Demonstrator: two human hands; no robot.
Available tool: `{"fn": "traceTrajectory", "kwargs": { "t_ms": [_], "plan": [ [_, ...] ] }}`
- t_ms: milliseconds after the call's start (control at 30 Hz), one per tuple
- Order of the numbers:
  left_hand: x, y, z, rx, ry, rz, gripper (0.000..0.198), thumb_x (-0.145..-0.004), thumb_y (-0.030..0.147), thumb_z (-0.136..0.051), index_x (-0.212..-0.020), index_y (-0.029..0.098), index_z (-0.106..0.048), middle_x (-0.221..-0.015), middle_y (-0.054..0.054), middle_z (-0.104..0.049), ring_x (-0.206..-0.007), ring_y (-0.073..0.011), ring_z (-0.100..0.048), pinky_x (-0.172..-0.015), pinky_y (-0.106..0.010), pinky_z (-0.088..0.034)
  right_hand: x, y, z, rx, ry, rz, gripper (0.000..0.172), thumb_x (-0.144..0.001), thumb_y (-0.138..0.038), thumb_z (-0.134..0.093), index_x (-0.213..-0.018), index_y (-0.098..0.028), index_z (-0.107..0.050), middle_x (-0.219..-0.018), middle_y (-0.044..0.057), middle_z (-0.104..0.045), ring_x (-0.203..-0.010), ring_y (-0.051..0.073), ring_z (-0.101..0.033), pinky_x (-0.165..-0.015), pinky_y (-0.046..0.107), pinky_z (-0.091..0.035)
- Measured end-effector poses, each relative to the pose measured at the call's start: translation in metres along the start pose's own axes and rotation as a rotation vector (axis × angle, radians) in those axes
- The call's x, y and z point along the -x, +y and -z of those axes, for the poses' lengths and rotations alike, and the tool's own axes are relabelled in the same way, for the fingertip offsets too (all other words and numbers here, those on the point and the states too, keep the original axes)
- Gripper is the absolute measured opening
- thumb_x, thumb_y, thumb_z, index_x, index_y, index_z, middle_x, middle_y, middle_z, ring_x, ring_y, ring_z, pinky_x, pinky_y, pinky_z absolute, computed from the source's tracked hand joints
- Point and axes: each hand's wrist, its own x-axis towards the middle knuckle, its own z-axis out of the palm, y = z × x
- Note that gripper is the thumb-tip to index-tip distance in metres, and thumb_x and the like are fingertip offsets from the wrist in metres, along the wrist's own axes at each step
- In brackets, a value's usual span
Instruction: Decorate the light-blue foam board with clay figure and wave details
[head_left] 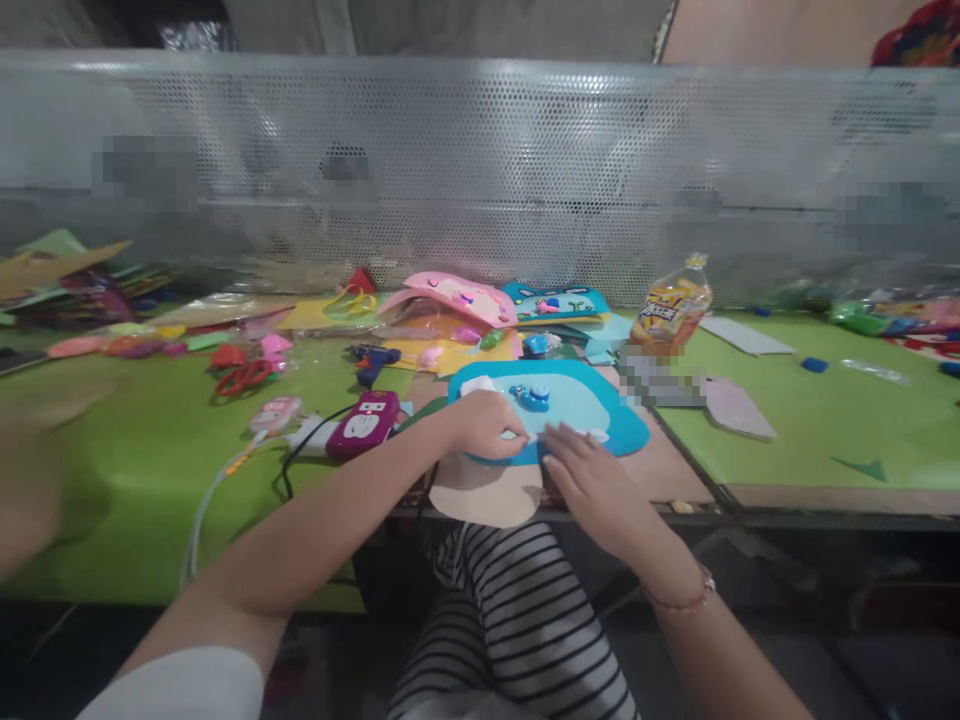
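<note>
A blue foam sheet [626, 425] with a lighter blue middle lies on the table in front of me. On its middle sits a small blue clay figure [531, 398]. My left hand [489, 425] is at the sheet's near left part, thumb and fingers closed in a pinch; what is between them, if anything, is too small to make out. My right hand [592, 480] rests on the near edge, palm down with fingers stretched out. Small white bits [598, 436] show close to its fingers. A cream-coloured rounded sheet [487, 492] sticks out under the blue one at the table edge.
A magenta power bank [365, 424] with cables and a blue glue gun [373, 362] lie to the left, near red scissors [246, 377]. Behind are decorated pink foam [457, 297] and blue foam [559, 304]. A snack bag [671, 308] stands right. A perforated metal panel [480, 170] closes the back.
</note>
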Motion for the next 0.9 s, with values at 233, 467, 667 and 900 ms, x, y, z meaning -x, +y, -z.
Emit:
{"fn": "traceTrajectory", "kwargs": {
  "t_ms": [233, 467, 667, 900],
  "plan": [
    [-0.001, -0.004, -0.002, 0.036, -0.039, -0.002, 0.032, -0.081, 0.031, -0.046, -0.084, 0.022, -0.076, -0.050, -0.002, -0.060, -0.046, -0.0100, -0.043, -0.049, -0.025, -0.025, -0.006, -0.003, 0.006, 0.038, -0.080, 0.006, 0.041, -0.097, -0.028, -0.027, -0.122, -0.013, -0.057, -0.131, 0.013, -0.054, -0.123, 0.026, -0.048, -0.101, 0.046, -0.041],
    [-0.001, -0.003, 0.006, 0.027, -0.126, 0.082, 0.038, -0.073, 0.025, -0.050, -0.104, 0.027, -0.072, -0.050, 0.001, -0.059, -0.049, -0.0112, -0.046, -0.050, -0.023, -0.028, -0.005, -0.002, 0.002, 0.034, -0.057, -0.091, 0.044, -0.098, -0.028, -0.023, -0.129, -0.015, -0.051, -0.135, 0.010, -0.051, -0.131, 0.025, -0.039, -0.105, 0.050, -0.035],
    [-0.002, -0.004, 0.012, 0.012, -0.171, 0.149, 0.036, -0.074, 0.028, -0.050, -0.102, 0.028, -0.072, -0.053, 0.000, -0.060, -0.050, -0.0112, -0.045, -0.049, -0.024, -0.028, -0.011, 0.001, 0.021, 0.069, -0.193, 0.044, 0.041, -0.097, -0.030, -0.028, -0.119, -0.016, -0.059, -0.133, 0.013, -0.053, -0.126, 0.028, -0.045, -0.101, 0.054, -0.037],
    [0.000, -0.001, 0.022, 0.011, -0.220, 0.209, 0.031, -0.075, 0.029, -0.049, -0.089, 0.026, -0.076, -0.060, -0.001, -0.065, -0.054, -0.0141, -0.050, -0.051, -0.026, -0.031, -0.007, 0.043, 0.022, 0.086, -0.162, 0.113, 0.041, -0.097, -0.029, -0.028, -0.128, -0.017, -0.052, -0.138, 0.011, -0.047, -0.132, 0.025, -0.039, -0.102, 0.051, -0.039]
  ]
}}
